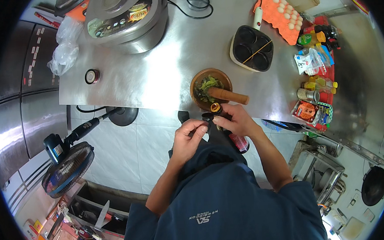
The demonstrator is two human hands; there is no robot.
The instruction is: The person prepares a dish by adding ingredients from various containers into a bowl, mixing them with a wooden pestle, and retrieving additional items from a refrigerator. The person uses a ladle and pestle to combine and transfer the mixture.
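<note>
My right hand (236, 119) grips the neck of a dark sauce bottle (241, 142) with a red label; its yellow-rimmed mouth shows uncovered beside the table edge. Close by on the left, my left hand (190, 138) has its thumb and fingers drawn together near a black cap (207, 116); whether it holds the cap is hard to tell. Just beyond the hands stands a brown mortar bowl (194, 82) with mashed green vegetables (209, 83) in it. A wooden pestle (231, 95) leans in the bowl, its handle pointing right.
A four-cup electric pan (257, 66) with a chopstick across it stands behind the bowl. Farther right are an orange egg tray (273, 17) and a red basket (327, 70) of bottles and packets. A large rice cooker (134, 41), a small jar (92, 76) and a fan (68, 170) are left.
</note>
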